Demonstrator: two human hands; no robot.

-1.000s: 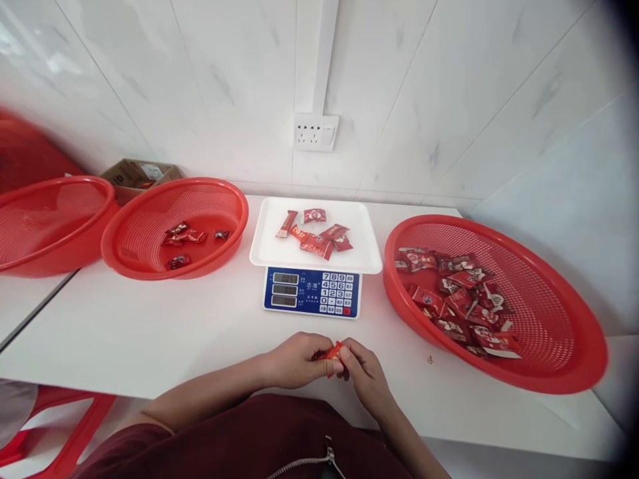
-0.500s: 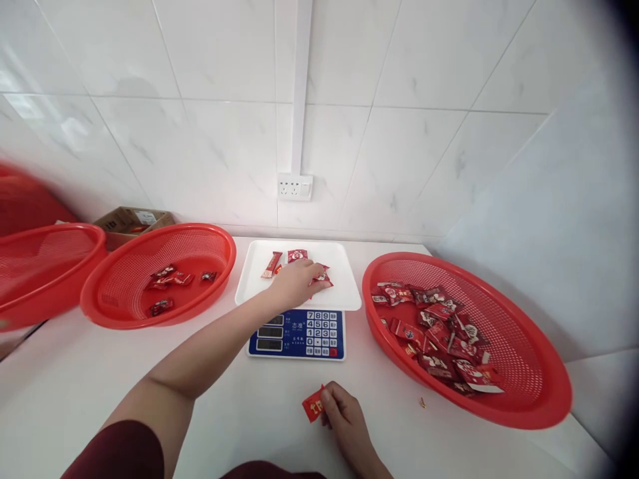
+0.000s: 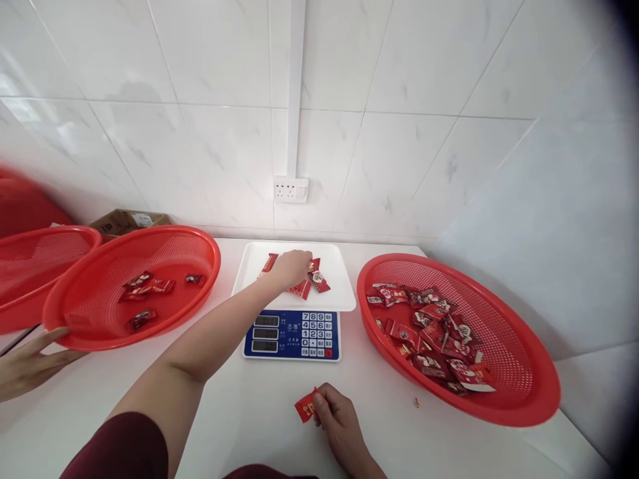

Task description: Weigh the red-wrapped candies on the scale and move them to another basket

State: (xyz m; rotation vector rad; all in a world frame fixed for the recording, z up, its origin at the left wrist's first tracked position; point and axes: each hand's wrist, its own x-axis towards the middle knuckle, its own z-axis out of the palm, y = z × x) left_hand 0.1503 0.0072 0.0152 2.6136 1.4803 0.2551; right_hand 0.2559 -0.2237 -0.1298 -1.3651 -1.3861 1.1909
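My left hand point(image 3: 295, 267) reaches over the white tray point(image 3: 339, 293) of a weighing scale. Its fingers are curled down among red candy packets point(image 3: 318, 280) and hide whatever is between them. One slim packet point(image 3: 269, 262) lies to the left of the hand. Below the tray shows the scale's blue panel point(image 3: 292, 336), with keys and three small displays. Nearer to me, my right hand point(image 3: 340, 420) pinches a small red packet point(image 3: 305, 406) with gold print between thumb and fingers, above the white table point(image 3: 239, 412).
At the right, a red basket point(image 3: 529, 359) holds many candy packets. Another red basket point(image 3: 200, 239) at the left holds several, and a co-worker's hand point(image 3: 42, 362) touches its rim. A further red basket point(image 3: 84, 234) and a cardboard box point(image 3: 120, 219) stand behind. A wall socket point(image 3: 291, 189) is above.
My left hand has shifted slightly left and farther back on the tray, uncovering packets. A co-worker's hand has come to the left basket, which has moved left. My right hand keeps its packet.
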